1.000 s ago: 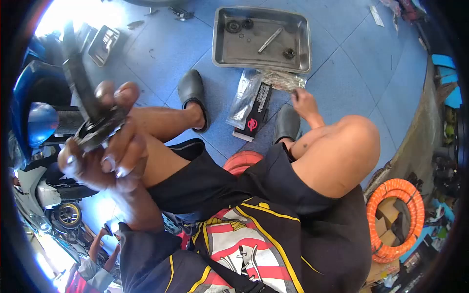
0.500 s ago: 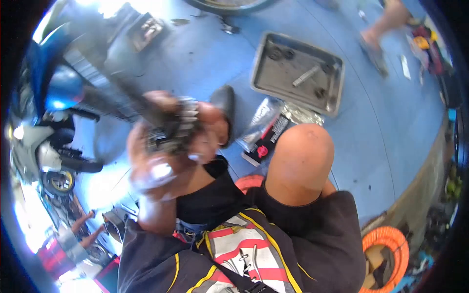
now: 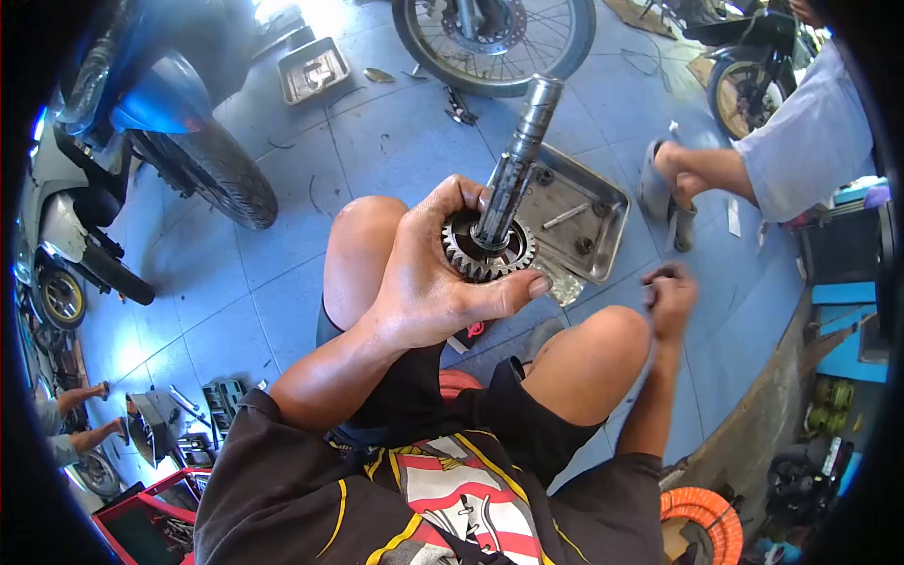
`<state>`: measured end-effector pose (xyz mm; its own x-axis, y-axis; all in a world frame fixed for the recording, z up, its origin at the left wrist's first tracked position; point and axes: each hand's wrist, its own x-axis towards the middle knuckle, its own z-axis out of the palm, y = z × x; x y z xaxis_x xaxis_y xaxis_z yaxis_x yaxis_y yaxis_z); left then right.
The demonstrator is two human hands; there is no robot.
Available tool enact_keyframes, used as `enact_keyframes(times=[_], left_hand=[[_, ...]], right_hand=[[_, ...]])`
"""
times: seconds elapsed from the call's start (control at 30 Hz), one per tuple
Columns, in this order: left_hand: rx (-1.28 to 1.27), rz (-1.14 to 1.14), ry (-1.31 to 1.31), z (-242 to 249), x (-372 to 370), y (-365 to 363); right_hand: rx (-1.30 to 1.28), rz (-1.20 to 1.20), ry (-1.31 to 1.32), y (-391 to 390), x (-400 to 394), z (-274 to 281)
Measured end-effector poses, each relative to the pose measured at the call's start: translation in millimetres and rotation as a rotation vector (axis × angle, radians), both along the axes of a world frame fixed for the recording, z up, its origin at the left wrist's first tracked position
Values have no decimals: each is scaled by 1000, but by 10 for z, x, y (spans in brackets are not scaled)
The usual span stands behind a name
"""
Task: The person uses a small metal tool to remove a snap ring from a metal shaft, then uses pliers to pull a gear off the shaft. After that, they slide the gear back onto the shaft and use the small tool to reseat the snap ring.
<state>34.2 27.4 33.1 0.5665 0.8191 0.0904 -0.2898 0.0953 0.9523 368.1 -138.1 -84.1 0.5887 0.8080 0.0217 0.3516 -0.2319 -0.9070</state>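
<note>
My left hand [image 3: 424, 268] is closed around a toothed gear [image 3: 490, 254], its thumb and fingers gripping the rim. A splined metal shaft [image 3: 518, 160] passes through the middle of the gear and points up, away from me. Beside my right knee, my right hand [image 3: 672, 299] hangs with curled fingers. Something dark shows at its fingertips, but blur hides what it is. Beyond the gear lies a metal tray [image 3: 617, 235] with several small dark gears and a thin shaft [image 3: 567, 215] in it.
A motorcycle wheel [image 3: 494, 47] stands ahead, and a tyre [image 3: 221, 179] at the left. Another person's leg [image 3: 706, 169] is at the right. A smaller tray [image 3: 314, 71] lies far off. An orange hose coil [image 3: 711, 523] and a red toolbox [image 3: 141, 527] are near me.
My left hand has moved right, and the shaft now points up and right instead of up and left. The view has shifted, and my right hand has come into sight beside the knee.
</note>
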Motion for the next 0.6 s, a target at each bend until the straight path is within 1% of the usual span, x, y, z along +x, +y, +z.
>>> enact_keyframes(times=[0.03, 0.07, 0.1, 0.13, 0.17, 0.2, 0.23, 0.27, 0.33, 0.4, 0.47, 0.5, 0.53, 0.57, 0.6], left_hand=[[-12, -11, -5, -24, 1, -23], [24, -8, 37, -54, 2, -45], [64, -7, 80, -71, 10, -62], [119, 22, 70, -60, 50, -84], [116, 8, 69, -73, 59, -96], [165, 24, 101, -97, 69, -109], [216, 43, 131, -119, 86, -114], [115, 15, 47, -140, 100, -127], [67, -20, 46, -128, 89, -148], [24, -42, 52, -97, 55, -122], [2, -106, 115, -76, 16, -97], [-6, -98, 119, -92, 18, -86], [47, -51, 129, -109, 32, -78], [101, -5, 139, -121, 37, -68], [96, -1, 142, -125, 31, -59]], right_hand=[[133, 1, 39, 25, -206, 673], [167, 34, -91, -12, -473, 1119], [203, 68, -220, -18, -754, 1452], [234, 213, -484, 40, -986, 1664], [257, 361, -746, 93, -1193, 1798], [205, 449, -861, 134, -1375, 1882], [151, 541, -977, 174, -1495, 1916], [138, 541, -977, 235, -1536, 1887], [166, 570, -999, 312, -1563, 1774], [147, 569, -952, 358, -1576, 1710], [135, 571, -901, 407, -1594, 1602], [210, 546, -929, 435, -1596, 1505], [288, 518, -956, 463, -1600, 1444], [289, 526, -950, 487, -1603, 1428], [289, 524, -974, 499, -1607, 1415]])
